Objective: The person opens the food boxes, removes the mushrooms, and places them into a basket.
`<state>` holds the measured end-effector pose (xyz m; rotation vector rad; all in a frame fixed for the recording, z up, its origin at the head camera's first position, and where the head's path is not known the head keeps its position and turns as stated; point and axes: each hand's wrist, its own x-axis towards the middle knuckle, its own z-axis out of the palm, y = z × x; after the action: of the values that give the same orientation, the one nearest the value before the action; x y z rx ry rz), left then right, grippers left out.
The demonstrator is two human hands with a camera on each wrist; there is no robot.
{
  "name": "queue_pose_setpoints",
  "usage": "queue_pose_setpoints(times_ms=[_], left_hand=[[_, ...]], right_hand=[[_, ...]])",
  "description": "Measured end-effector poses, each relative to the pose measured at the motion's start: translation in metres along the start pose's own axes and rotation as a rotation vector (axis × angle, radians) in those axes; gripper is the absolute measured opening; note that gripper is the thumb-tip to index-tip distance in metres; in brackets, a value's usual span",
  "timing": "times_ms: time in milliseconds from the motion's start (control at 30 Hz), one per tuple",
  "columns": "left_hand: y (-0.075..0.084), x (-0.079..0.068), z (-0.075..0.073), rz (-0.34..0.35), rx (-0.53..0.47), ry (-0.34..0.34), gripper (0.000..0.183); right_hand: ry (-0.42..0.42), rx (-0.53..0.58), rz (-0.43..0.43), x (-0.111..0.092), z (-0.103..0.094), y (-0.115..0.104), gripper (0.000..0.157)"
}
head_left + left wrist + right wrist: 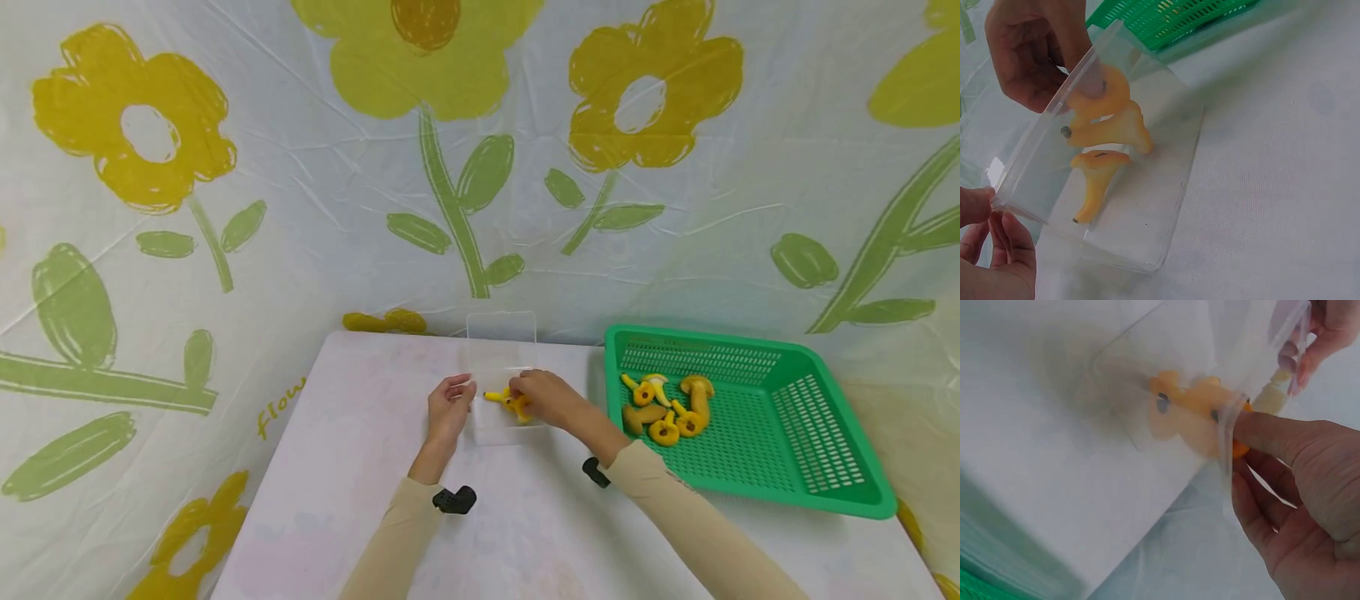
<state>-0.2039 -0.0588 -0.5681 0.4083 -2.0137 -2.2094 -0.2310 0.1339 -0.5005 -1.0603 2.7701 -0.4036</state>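
A clear plastic box (491, 436) stands on the table, with several yellow-orange toy mushrooms inside. My left hand (448, 408) is at the left side of the box, thumb and fingers pinching its rim (1002, 199) in the left wrist view. From the right, my right hand (551, 398) reaches in over the opposite rim. Its thumb and fingers pinch an orange mushroom (1116, 90) at that end of the box. Beside it lie a second mushroom (1113, 132) and a third mushroom (1099, 184), stem pointing toward the left hand.
Right of the box, a green plastic basket (750, 496) holds yellow mushrooms (663, 429) and brown mushrooms (699, 396), gathered at its left end. A clear flap (501, 337) rises behind the box. Flower-printed cloth (315, 208) hangs behind the table (330, 500).
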Motion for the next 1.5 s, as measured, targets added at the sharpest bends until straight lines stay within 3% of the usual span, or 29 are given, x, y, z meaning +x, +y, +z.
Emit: queue_pose_setpoints(times_ms=[133, 300, 667, 800, 1033, 1267, 1500], left_hand=[[-0.003, 0.001, -0.001, 0.015, -0.015, -0.004, 0.03], [-0.004, 0.0, -0.002, -0.002, 0.011, 0.011, 0.028], [-0.005, 0.001, -0.002, 0.004, 0.032, 0.031, 0.027], [-0.004, 0.0, 0.0, -0.012, 0.049, 0.033, 0.027], [-0.004, 0.0, 0.0, -0.012, 0.06, 0.033, 0.03], [0.0, -0.001, 0.001, -0.024, 0.076, 0.028, 0.03], [-0.002, 0.0, 0.003, -0.022, 0.064, 0.04, 0.027]], right_hand=[[-0.006, 0.168, -0.015, -0.004, -0.008, 0.005, 0.016], [0.049, 0.337, -0.077, -0.011, -0.018, 0.015, 0.011], [0.095, 0.528, -0.049, -0.035, -0.027, 0.041, 0.013], [0.12, 0.572, -0.046, -0.045, -0.036, 0.046, 0.014], [0.191, 0.601, 0.054, -0.068, -0.049, 0.062, 0.014], [0.258, 0.703, 0.06, -0.094, -0.057, 0.083, 0.021], [0.271, 0.675, 0.14, -0.118, -0.061, 0.105, 0.02]])
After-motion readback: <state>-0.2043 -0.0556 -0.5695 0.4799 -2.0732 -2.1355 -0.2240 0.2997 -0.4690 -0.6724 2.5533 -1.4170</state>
